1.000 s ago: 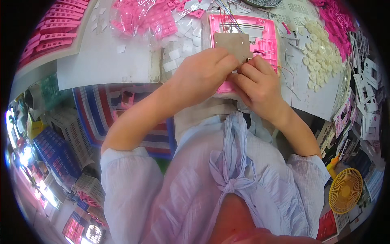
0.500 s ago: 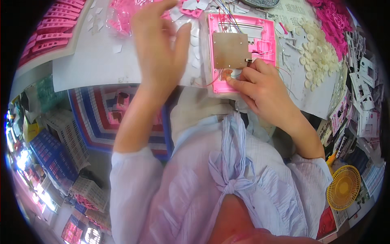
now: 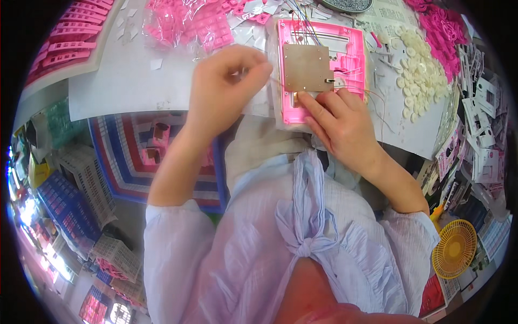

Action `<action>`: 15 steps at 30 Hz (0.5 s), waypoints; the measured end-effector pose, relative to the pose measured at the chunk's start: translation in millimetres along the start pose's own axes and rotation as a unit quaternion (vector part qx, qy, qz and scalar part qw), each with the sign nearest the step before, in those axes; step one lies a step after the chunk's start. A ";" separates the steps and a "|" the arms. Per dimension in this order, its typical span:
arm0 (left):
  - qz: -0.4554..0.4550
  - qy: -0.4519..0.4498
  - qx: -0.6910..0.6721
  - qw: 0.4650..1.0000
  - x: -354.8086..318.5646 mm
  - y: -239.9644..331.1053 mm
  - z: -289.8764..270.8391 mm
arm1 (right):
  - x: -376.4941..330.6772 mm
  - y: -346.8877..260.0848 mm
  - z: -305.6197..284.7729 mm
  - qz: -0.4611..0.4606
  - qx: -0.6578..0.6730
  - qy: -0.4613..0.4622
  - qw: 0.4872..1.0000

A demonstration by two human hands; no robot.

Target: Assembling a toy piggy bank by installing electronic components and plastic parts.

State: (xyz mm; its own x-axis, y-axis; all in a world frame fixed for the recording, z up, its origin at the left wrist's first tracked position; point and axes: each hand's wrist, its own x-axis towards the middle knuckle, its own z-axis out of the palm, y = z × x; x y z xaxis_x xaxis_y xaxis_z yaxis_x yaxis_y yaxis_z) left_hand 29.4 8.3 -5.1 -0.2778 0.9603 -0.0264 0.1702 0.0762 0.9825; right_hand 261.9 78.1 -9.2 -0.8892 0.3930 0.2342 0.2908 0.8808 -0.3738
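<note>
A pink plastic frame lies on the table in front of me, with a grey-brown metal plate set into it and thin coloured wires running off its top. My right hand holds the frame's near edge, its index finger lying along the plate's lower rim. My left hand hovers just left of the frame, thumb and fingertips pinched together on something very small that I can barely see.
A clear bag of pink parts and loose white chips lie on the white sheet. A heap of white round pieces is right of the frame, and grey-white cards further right. Pink strips are far left. A yellow fan and baskets are below.
My left hand left the frame, reached up toward the loose pieces on the sheet, and has come back down pinched beside the frame. My right hand stayed on the frame.
</note>
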 end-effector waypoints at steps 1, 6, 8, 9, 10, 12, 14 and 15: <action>-0.048 -0.006 -0.044 0.998 4.6 6.1 5.2 | -0.6 -1.6 0.6 0.004 -0.002 -0.010 1.000; -0.122 -0.067 -0.232 0.963 15.9 2.7 21.6 | 7.3 1.9 -11.6 -0.016 0.032 -0.091 0.995; -0.098 -0.064 -0.224 0.968 15.2 -2.2 27.0 | 5.8 8.6 -12.5 -0.024 0.061 -0.101 0.993; -0.094 -0.060 -0.228 0.967 13.6 -2.0 28.3 | 4.7 11.1 -11.2 -0.028 0.072 -0.098 0.992; -0.089 -0.056 -0.232 0.967 10.3 -0.3 29.3 | 3.5 12.5 -10.8 -0.031 0.083 -0.094 0.992; -0.081 -0.044 -0.225 0.970 2.7 3.0 33.2 | 2.1 13.6 -12.4 -0.001 0.108 -0.107 0.988; -0.067 -0.028 -0.203 0.976 -4.0 7.1 37.4 | 0.3 18.0 -14.8 0.017 0.142 -0.079 0.987; -0.057 -0.044 -0.162 0.984 -8.8 8.2 37.0 | -4.2 22.2 -15.0 0.022 0.165 -0.045 0.985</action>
State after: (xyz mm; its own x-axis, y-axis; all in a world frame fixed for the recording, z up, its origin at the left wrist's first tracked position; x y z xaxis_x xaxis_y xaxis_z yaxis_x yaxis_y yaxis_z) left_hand 68.2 10.4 -3.6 -0.1920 0.9711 -0.1416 -0.1711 0.1089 0.9792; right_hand 277.4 100.0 -5.0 -0.9101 0.3914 0.1364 0.2128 0.7236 -0.6566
